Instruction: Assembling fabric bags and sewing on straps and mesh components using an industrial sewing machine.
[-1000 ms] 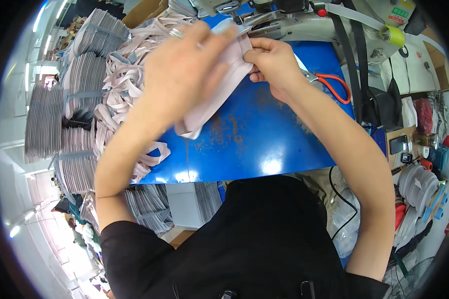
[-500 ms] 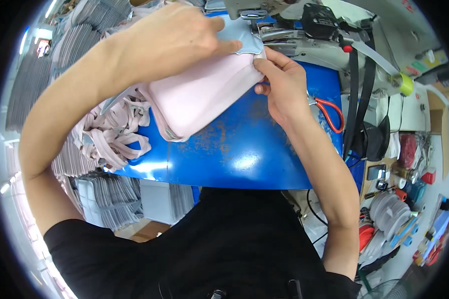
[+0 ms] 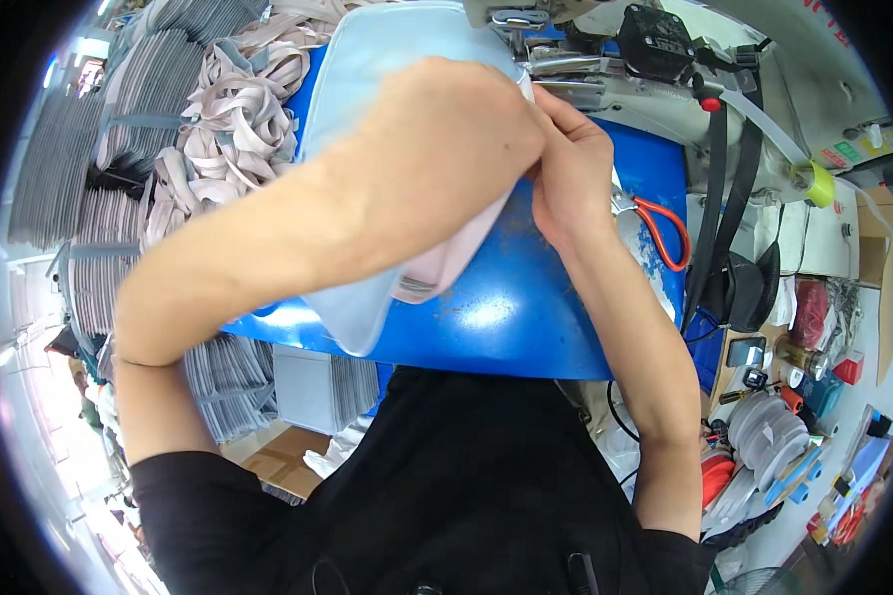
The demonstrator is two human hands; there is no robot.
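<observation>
A light blue padded fabric panel [image 3: 387, 50] with rounded corners lies under the sewing machine's presser foot [image 3: 521, 40], its lower corner reaching the table's near edge. A pale pink fabric piece [image 3: 456, 258] shows beside it, below my left wrist. My left hand [image 3: 471, 124] is bent over the panel and reaches to my right hand; its fingers are hidden behind its back. Close to the presser foot, my right hand [image 3: 575, 174] pinches the right edge of the fabric, its thumb partly covered by the left hand.
Red-handled scissors [image 3: 663, 233] lie on the blue table [image 3: 536, 337] right of my right wrist. Pinkish fabric strips [image 3: 233, 119] are heaped at the left. Stacked grey panels [image 3: 149, 89] stand beyond them. Black straps [image 3: 729, 188] hang from the sewing machine [image 3: 665, 79].
The light blue panel has spread out over the pink piece, now covering much of it. My left hand has moved right and down to meet the right, which stays at the fabric's edge.
</observation>
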